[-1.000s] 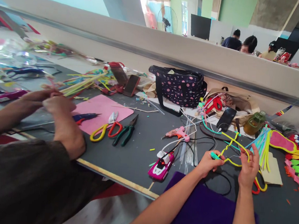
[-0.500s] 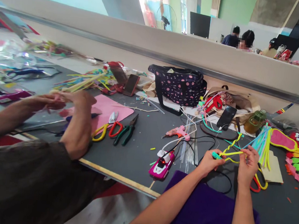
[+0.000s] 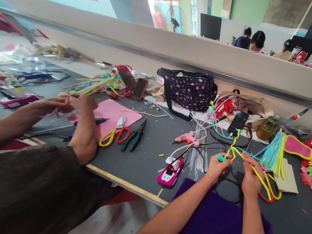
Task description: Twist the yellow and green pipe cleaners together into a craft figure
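Observation:
My left hand (image 3: 217, 166) pinches the teal end of a bundle of pipe cleaners (image 3: 234, 144), yellow and teal strands twisted together. My right hand (image 3: 250, 178) grips the yellow strands a little to the right, and they trail down past it toward the dark table (image 3: 146, 157). Both hands are raised just above the table edge, over a purple cloth (image 3: 214, 223).
A co-worker's hands (image 3: 70, 104) on the left handle thin sticks over a pink mat (image 3: 114, 113). Scissors (image 3: 112, 134), pliers (image 3: 134, 137), a pink glue gun (image 3: 187, 138), a pink power strip (image 3: 170, 172), a dotted bag (image 3: 188, 90) and a phone (image 3: 237, 122) lie around. People sit far behind.
My right hand has dropped and pulled the yellow strands downward, and the twisted part now stands upright between my hands. The co-worker's hands have risen and shifted right.

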Tool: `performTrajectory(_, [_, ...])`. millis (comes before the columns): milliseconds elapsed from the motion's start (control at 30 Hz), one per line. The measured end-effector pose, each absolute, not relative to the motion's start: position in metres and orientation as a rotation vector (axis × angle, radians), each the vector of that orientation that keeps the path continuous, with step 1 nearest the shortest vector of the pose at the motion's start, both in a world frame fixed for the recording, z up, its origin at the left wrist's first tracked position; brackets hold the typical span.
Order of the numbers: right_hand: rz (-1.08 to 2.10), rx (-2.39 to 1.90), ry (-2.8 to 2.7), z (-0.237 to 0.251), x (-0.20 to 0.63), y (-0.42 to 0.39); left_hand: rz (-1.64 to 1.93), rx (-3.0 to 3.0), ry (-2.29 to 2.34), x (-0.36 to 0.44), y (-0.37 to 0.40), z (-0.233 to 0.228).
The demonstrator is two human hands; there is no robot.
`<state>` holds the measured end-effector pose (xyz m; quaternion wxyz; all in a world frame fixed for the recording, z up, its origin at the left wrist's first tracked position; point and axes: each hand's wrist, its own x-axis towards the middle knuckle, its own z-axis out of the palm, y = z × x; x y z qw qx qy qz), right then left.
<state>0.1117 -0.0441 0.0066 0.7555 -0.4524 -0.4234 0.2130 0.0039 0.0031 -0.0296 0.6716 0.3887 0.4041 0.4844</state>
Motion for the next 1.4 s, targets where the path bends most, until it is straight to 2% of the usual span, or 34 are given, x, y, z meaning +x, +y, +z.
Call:
performTrajectory(200, [0.735,-0.873,-0.75,0.002,0.116,-0.043,1.11,0.773,0.89,0.003,0.004,-0.026])
performTrajectory(500, [0.92,-0.818,-0.645,-0.001,0.123,-0.045,1.057,0.559,0.775,0.001,0.005,-0.023])
performTrajectory(833, [0.997,-0.693,-0.465,-0.006,0.135,-0.041,1.088,0.42,0.671,-0.007,0.013,-0.019])
performTrajectory(1033, [0.975,-0.665,-0.433,-0.009,0.151,-0.04,1.109,0.58,0.729,-0.005,0.01,-0.022])
performTrajectory(1233, [1.074,-0.605,-0.56,0.001,0.14,-0.048,1.095,0.772,0.841,0.002,0.003,-0.026])
performTrajectory(1400, [1.018,-0.728,-0.812,0.01,0.124,-0.05,1.078,0.825,0.848,0.005,0.001,-0.03])
